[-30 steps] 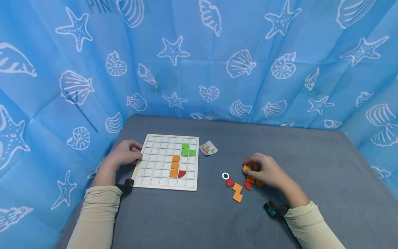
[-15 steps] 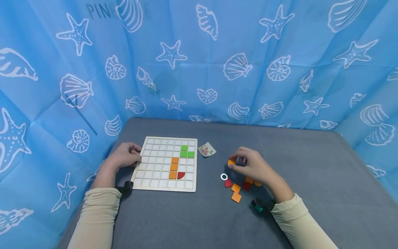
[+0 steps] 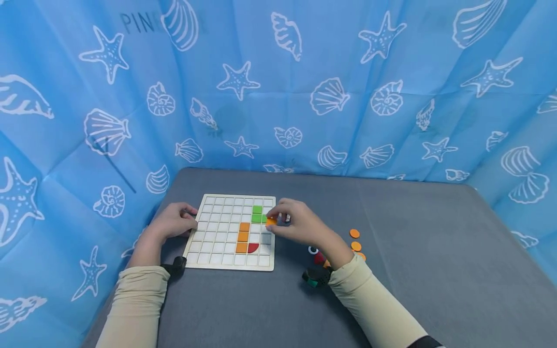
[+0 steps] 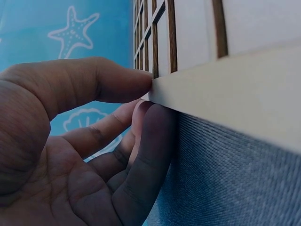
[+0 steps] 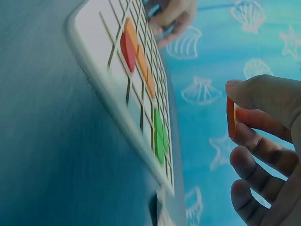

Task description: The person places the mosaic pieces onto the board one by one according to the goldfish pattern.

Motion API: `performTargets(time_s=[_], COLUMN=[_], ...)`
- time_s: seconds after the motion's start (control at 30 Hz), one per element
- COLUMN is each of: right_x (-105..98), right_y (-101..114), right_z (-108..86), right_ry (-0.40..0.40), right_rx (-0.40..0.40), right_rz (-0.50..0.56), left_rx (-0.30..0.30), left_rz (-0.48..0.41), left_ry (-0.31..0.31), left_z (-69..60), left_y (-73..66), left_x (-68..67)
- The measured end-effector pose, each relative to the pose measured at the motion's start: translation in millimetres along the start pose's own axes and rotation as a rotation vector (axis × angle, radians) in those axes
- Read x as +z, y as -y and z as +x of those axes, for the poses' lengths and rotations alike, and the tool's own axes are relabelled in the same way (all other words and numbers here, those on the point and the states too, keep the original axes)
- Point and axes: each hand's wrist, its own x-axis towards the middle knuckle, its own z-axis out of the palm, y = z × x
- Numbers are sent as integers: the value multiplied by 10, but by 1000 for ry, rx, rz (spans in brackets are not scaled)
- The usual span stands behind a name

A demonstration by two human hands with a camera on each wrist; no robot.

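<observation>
A white gridded board (image 3: 213, 265) lies on the table, bearing three orange squares in a column (image 3: 242, 237), a red quarter piece (image 3: 253, 248) beside the lowest, and green squares (image 3: 256, 214). My left hand (image 3: 173, 221) pinches the board's left edge, its thumb (image 4: 122, 84) on the rim in the left wrist view. Over the board's right edge, my right hand (image 3: 300, 224) holds an orange square (image 3: 271, 222) between thumb and fingertips; edge-on, that orange piece (image 5: 231, 117) shows in the right wrist view.
Right of the board, loose orange round pieces (image 3: 354, 233), a red piece (image 3: 319, 258) and a white ring (image 3: 312, 250) lie on the grey table (image 3: 417, 241), some partly behind my right forearm. A patterned card is mostly hidden behind my right hand. A blue shell-print curtain (image 3: 261, 96) stands behind.
My right hand has moved left from the loose pieces to the board's right edge, carrying an orange square. My left hand has stayed at the board's left edge.
</observation>
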Motion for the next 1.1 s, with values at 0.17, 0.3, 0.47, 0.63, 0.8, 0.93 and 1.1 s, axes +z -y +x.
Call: performTargets(time_s=[0.17, 0.3, 0.47, 0.63, 0.8, 0.93, 1.1], right_x=[186, 308, 425, 525, 618, 666, 700], right_y=[97, 174, 241, 221, 170, 156, 146], right_z=[228, 375, 513, 620, 684, 732, 797], right_ry=[44, 68, 105, 132, 155, 168, 168], right_rx=[-40, -53, -41, -29, -5, 29, 66], right_rz=[25, -11, -55, -53, -45, -35, -39], left_rx=[2, 0, -3, -1, 4, 0, 1], left_rz=[8, 10, 8, -1, -2, -2, -8], left_ry=[-10, -10, -6, -8, -1, -1, 6], left_z=[9, 23, 29, 23, 34, 38, 31], left_y=[1, 0, 17, 20, 22, 25, 25], left_x=[6, 10, 10, -1, -15, -12, -5])
